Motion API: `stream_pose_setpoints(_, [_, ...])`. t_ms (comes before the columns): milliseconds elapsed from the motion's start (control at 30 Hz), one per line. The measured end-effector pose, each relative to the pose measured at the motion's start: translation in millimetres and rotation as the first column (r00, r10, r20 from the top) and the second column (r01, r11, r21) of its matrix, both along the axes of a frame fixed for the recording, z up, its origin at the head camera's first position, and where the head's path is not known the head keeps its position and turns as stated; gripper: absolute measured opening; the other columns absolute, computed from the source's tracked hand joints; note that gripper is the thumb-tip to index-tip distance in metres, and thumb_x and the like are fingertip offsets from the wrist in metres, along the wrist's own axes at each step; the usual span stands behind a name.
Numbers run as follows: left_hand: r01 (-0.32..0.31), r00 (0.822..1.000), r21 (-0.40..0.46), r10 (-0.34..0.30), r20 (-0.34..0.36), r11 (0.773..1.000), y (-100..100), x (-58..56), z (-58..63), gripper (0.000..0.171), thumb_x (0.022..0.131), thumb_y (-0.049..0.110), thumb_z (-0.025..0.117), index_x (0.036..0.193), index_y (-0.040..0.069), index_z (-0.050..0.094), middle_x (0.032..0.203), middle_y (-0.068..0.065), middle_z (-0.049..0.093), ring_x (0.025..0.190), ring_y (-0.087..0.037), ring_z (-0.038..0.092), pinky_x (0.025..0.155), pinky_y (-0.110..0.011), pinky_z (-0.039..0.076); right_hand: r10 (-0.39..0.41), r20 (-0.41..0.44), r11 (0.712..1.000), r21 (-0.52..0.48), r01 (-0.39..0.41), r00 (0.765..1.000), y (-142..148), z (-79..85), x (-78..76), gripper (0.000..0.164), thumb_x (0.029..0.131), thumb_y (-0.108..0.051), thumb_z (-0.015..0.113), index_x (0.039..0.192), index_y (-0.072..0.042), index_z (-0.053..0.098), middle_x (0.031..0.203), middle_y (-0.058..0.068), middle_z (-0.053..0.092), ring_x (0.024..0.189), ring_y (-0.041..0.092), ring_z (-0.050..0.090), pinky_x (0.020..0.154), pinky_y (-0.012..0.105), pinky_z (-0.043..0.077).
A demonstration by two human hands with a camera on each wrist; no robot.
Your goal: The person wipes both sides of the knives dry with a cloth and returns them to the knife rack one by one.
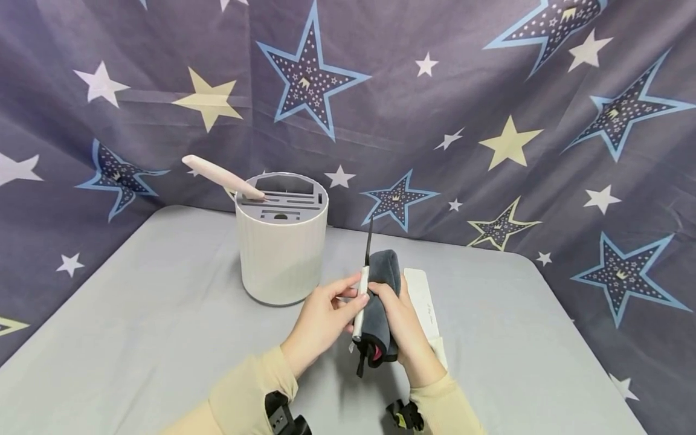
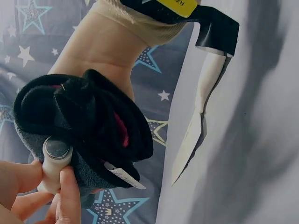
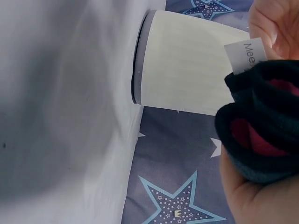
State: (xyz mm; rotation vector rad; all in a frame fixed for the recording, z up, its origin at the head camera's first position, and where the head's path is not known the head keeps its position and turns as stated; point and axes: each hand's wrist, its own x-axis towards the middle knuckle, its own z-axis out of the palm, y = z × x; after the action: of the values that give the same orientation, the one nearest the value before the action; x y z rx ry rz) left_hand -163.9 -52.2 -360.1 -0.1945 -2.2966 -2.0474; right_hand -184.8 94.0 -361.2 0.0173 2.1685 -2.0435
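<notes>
In head view, pinching the white-handled tool (image 1: 364,278) with the left hand (image 1: 323,314), right of the slotted holder (image 1: 283,260); better to point it forward. In left wrist view, hard to tell if touching the grey cloth (image 2: 88,119). In right wrist view, gripping this cloth with the right hand (image 3: 261,200); press only through thick folds.

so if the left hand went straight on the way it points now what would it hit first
Most likely the grey cloth in the right hand, just beyond the white handle the left hand pinches; any gap between them is hard to judge.
</notes>
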Motion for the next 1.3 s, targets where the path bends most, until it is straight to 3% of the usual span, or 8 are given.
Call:
stream_pose_setpoints(500, [0.080, 0.997, -0.006, -0.080, 0.017, 0.997, 5.2, 9.2, -3.8, 0.043, 0.092, 0.008, 0.068, 0.133, -0.001, 0.059, 0.109, -0.023, 0.068, 0.067, -0.011, 0.060, 0.055, -0.026, 0.056, -0.059, -0.018, 0.998, 0.003, 0.059, 0.998, 6.2, -0.9, -11.4, 0.054, 0.095, -0.036, 0.054, 0.141, -0.017, 0.033, 0.111, 0.013, 0.055, 0.080, 0.017, 0.062, 0.070, 0.031, 0.054])
stream_pose_setpoints(800, [0.049, 0.998, 0.006, -0.050, 0.048, 0.999, 5.0, 6.6, -6.6, 0.043, 0.091, 0.007, 0.068, 0.133, 0.002, 0.061, 0.108, -0.021, 0.067, 0.068, -0.010, 0.060, 0.053, -0.028, 0.056, -0.049, -0.017, 0.999, 0.008, 0.049, 0.999, 4.5, -6.9, -8.7, 0.055, 0.097, -0.036, 0.053, 0.143, -0.016, 0.031, 0.115, 0.012, 0.054, 0.086, 0.018, 0.060, 0.075, 0.030, 0.051])
stream_pose_setpoints(1300, [0.013, 0.998, 0.010, -0.013, 0.063, 1.000, 2.3, -0.8, -11.4, 0.044, 0.091, 0.008, 0.070, 0.133, 0.000, 0.060, 0.109, -0.020, 0.067, 0.069, -0.011, 0.064, 0.054, -0.029, 0.056, -0.018, 0.022, 1.000, -0.024, 0.019, 1.000, 0.5, -12.0, 1.9, 0.056, 0.097, -0.036, 0.053, 0.145, -0.018, 0.028, 0.106, 0.009, 0.060, 0.081, 0.014, 0.064, 0.070, 0.029, 0.053])
